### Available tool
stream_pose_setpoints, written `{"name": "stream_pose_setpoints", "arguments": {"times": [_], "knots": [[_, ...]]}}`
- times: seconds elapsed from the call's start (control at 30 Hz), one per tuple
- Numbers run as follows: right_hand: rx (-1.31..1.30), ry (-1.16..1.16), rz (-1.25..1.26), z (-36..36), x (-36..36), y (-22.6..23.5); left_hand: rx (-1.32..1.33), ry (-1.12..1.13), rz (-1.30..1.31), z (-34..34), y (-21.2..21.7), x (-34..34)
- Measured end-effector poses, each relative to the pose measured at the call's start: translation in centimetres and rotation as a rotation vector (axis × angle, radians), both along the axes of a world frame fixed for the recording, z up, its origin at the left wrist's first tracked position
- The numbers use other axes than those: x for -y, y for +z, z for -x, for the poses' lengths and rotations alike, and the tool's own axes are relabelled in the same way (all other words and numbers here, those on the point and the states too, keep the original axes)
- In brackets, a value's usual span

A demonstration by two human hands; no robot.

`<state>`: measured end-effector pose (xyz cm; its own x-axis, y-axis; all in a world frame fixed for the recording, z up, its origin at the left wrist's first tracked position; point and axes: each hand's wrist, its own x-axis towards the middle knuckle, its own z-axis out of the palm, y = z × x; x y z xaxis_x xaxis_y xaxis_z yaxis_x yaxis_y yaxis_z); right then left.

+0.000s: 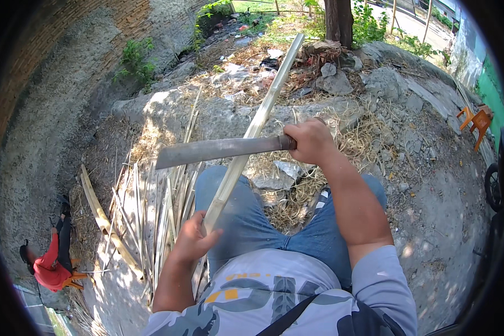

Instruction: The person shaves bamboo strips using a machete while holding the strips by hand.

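A long pale bamboo strip (261, 113) runs from my lap up and away toward the tree. My left hand (194, 238) grips its near end above my left thigh. My right hand (311, 140) holds the handle of a long flat machete (218, 150). The blade lies crosswise, pointing left, across the strip at about its middle. My knees in blue jeans sit under both.
Several split bamboo strips (145, 224) lie in a pile on the ground to my left. A person in red (49, 263) sits at the far left. An orange chair (476, 120) stands at the right. Rocks and a tree trunk (339, 19) are ahead.
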<state>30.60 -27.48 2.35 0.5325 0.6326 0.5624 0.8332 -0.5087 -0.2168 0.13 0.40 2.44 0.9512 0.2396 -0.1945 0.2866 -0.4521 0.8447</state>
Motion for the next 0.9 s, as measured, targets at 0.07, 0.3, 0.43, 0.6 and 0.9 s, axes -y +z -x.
{"name": "stream_pose_setpoints", "arguments": {"times": [0.07, 0.3, 0.43, 0.6, 0.9], "knots": [[0.09, 0.076, 0.014, 0.7, -1.2, 0.1, -0.003, 0.01, 0.066, 0.0, 0.3, 0.0], [-0.199, -0.203, -0.037, -3.0, 2.6, -0.9, -0.041, 0.038, 0.111, 1.5, 1.7, 0.5], [-0.531, -0.56, -0.206, -4.5, 4.4, -1.3, -0.109, 0.012, 0.095, 1.3, 2.8, 0.8], [-0.495, -0.644, -0.153, -2.4, 2.1, 0.0, -0.109, 0.0, 0.023, 1.0, 0.6, 0.3], [-0.03, 0.0, 0.007, 0.1, -0.8, -0.3, -0.044, 0.038, 0.172, 0.4, 1.1, 0.8]]}}
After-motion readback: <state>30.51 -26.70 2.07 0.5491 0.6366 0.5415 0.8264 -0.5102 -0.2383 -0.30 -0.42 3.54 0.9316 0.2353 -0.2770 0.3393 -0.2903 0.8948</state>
